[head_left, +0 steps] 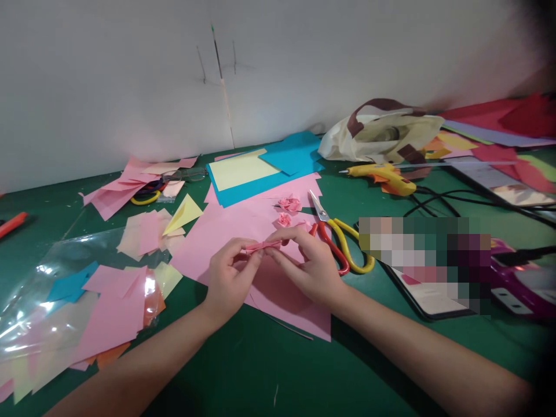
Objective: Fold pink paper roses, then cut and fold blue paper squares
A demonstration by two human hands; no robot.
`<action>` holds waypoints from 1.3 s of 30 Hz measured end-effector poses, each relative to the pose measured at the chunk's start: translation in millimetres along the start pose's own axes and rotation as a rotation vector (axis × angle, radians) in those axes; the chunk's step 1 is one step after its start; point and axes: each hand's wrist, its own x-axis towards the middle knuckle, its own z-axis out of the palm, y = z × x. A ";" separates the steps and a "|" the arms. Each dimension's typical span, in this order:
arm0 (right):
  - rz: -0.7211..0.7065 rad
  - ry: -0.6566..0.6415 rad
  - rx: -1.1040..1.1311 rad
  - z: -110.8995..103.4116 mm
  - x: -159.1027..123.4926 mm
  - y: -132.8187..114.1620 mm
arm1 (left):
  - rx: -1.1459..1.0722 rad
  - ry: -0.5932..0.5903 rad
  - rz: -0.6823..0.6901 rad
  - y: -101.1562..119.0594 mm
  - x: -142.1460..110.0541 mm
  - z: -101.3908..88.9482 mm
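Note:
Between the thumbs and fingers of both hands is a small strip of pink paper, held above a large pink sheet. My left hand pinches its left end, and my right hand pinches the right end. Just beyond my fingers lie a pink paper flower and a smaller pink paper rose. Scissors with red and yellow handles rest to the right of my right hand, blades partly apart. Some pink paper behind my right fingers is partly hidden.
A clear plastic bag with coloured paper scraps lies at left. Blue sheets sit at the back, near a cloth bag. A yellow glue gun, cables and a phone are at right.

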 end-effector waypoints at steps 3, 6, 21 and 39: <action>0.025 -0.028 0.062 -0.6 0.8 -0.7 | -0.081 -0.022 -0.028 -0.2 0.6 -1.1; 0.044 -0.041 0.079 -1.1 2.2 0.0 | -0.099 -0.029 -0.029 -2.0 1.1 -0.8; -0.317 0.030 -0.149 -3.5 4.1 5.4 | 0.053 0.124 0.205 -10.2 -3.7 -0.4; -0.097 -0.024 -0.132 -1.8 1.5 5.8 | -0.444 0.037 -0.047 -13.2 1.0 -2.0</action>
